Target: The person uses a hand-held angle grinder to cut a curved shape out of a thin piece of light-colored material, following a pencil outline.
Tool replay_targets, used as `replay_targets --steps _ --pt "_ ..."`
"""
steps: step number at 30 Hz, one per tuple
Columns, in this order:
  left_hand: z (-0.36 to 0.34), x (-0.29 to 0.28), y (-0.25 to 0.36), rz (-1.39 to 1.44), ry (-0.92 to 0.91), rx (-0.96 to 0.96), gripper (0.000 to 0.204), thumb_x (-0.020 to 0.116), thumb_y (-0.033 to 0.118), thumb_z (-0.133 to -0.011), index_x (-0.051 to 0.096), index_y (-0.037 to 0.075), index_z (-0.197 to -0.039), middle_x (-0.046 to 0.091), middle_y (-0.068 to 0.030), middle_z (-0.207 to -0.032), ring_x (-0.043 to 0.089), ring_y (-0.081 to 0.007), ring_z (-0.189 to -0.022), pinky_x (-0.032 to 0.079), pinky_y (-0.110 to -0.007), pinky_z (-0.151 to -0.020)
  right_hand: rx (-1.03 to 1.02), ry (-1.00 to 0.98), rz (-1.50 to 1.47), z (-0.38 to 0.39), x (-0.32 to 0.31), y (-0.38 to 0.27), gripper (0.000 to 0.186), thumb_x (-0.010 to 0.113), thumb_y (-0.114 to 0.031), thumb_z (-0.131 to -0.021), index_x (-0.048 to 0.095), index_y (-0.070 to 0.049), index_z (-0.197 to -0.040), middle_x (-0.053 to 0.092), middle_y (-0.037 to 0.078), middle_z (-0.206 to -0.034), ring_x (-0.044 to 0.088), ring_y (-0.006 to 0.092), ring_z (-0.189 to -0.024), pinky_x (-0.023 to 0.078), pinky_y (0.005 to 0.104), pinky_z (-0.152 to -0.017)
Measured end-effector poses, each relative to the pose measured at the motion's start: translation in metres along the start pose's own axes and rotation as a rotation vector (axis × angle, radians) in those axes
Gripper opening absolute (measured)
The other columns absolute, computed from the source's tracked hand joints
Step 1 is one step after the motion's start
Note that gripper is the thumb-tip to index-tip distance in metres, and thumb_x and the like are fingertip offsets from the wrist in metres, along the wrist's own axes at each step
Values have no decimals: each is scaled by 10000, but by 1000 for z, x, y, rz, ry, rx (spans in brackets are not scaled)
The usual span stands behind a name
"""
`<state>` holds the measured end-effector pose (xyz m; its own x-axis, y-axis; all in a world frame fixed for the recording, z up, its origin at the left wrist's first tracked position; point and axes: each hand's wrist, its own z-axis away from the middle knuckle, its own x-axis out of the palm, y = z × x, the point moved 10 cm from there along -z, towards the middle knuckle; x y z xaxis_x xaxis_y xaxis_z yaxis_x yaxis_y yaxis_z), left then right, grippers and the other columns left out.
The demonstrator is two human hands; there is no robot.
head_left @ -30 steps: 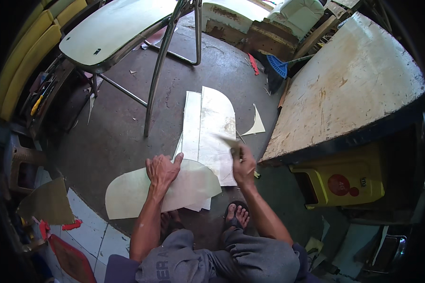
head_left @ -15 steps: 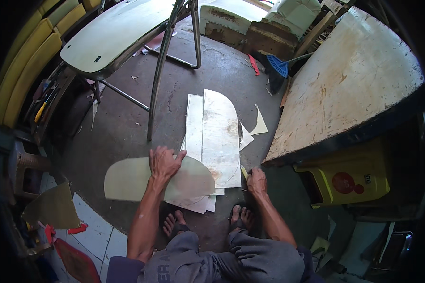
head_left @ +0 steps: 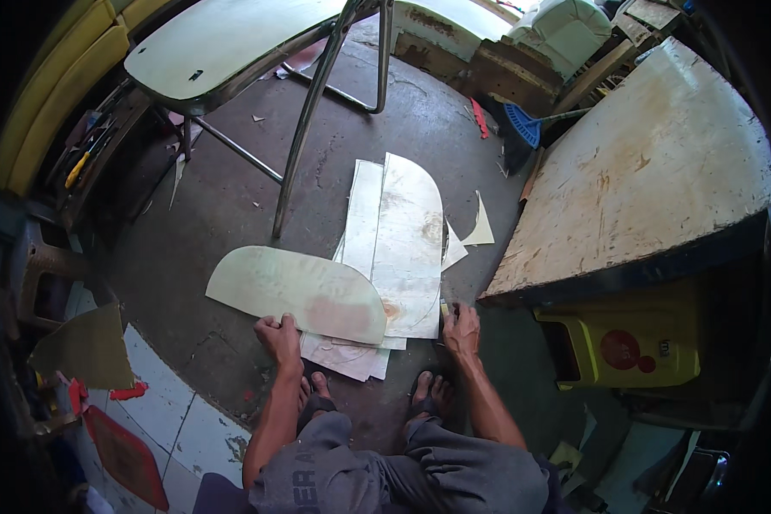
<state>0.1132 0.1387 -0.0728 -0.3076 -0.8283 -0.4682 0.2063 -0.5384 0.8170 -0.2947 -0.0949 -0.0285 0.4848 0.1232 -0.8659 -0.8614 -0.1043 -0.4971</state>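
My left hand point(head_left: 280, 339) pinches the near edge of a pale green panel point(head_left: 295, 289) with a rounded outline. The panel lies aslant, its right end overlapping a stack of thin whitish sheets point(head_left: 409, 244) on the floor. One end of the top sheet is rounded, and a curved line is marked near its lower corner. Right of the stack, my right hand point(head_left: 462, 331) is closed on a slim yellow-and-dark tool point(head_left: 444, 309), mostly hidden by the fingers; its kind is unclear. Pointed offcuts point(head_left: 481, 224) lie just beyond the stack's right side.
A folding table point(head_left: 240, 51) with metal legs point(head_left: 304, 128) stands far left. On the right are a worn whitish board point(head_left: 634, 171) and a yellow plastic stool point(head_left: 630, 343). A blue broom point(head_left: 522, 124) lies behind. Brown stool point(head_left: 47, 265) and red-rimmed piece point(head_left: 127, 454) sit left.
My left hand has moved from the panel's top to its near edge. The panel has turned, its left end swinging away from me. The right hand stays beside the stack with the slim tool.
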Motion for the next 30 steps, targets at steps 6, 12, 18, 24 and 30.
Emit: replay_targets --steps 6,12,18,24,30 --pt "-16 28 -52 394 -320 -564 302 647 210 -951 524 43 -1172 588 -105 -1121 587 -250 -1002 510 -413 -826 217 -166 -215 -18 20 -9 559 724 -283 -838 582 -6 -1302 667 209 -1111 643 333 -1034 501 419 -917" --pt "7 34 2 810 -475 -522 454 621 107 -966 436 124 -1381 566 -88 -1282 576 -308 -1185 490 -538 -1013 193 -249 -179 -26 22 -10 629 747 -321 -816 569 -13 -1334 675 195 -1091 649 305 -1027 511 408 -904" --pt "2 9 -6 1004 -499 -445 581 671 62 -922 400 147 -1429 527 -88 -1362 543 -318 -1257 463 -561 -1073 95 -112 -31 -14 26 4 575 715 -280 -829 568 -9 -1315 615 226 -1136 603 374 -1057 478 455 -947" --pt "3 -3 -9 1060 -425 -467 514 712 21 -880 489 115 -1334 583 -79 -1301 568 -286 -1239 475 -500 -1088 58 -187 49 17 22 10 492 723 -201 -810 573 -1 -1234 595 266 -1125 581 435 -1066 470 487 -941" --pt "11 11 3 1061 -528 -442 487 687 20 -903 470 105 -1331 593 -93 -1275 595 -303 -1203 508 -524 -1036 82 -167 -10 26 13 26 315 623 -170 -833 560 29 -1069 586 285 -1010 575 476 -962 475 533 -852"
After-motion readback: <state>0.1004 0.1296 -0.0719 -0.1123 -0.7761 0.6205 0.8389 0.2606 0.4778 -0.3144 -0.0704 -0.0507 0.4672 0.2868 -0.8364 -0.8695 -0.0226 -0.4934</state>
